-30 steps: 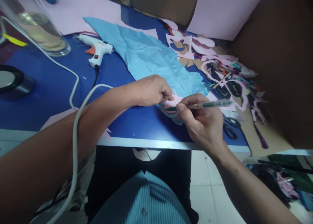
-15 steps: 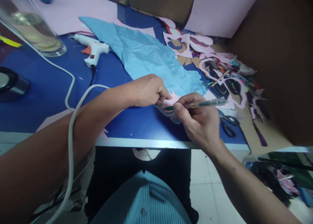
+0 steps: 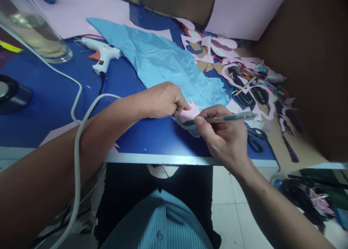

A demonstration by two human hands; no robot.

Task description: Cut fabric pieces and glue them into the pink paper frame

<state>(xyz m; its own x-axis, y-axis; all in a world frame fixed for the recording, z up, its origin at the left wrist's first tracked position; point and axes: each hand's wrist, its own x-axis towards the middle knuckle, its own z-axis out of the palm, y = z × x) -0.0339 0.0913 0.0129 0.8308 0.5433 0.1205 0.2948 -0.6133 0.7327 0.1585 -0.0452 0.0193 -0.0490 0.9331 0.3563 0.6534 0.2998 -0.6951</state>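
Observation:
A small pink cutout with pointed spikes along its upper edge lies on the near end of a crumpled light-blue cloth. My left hand has its fingers curled and presses the cutout down with the index fingertip. Between thumb and fingers, my right hand grips a clear-barrelled pen with green ink inside. The pen's green tip end rests at the cutout's lower edge; the exact contact point is too small to make out. Black-handled scissors lie just right of my right hand.
A white glue gun lies to the left on the blue tabletop. Its white cable crosses over my left forearm. A clear glass container stands at the far left. Pink scraps and tools crowd the right, beside a cardboard wall.
My right hand has shifted slightly right, and the pen has moved with it along the cutout's lower edge. My left hand stays in place on the cutout.

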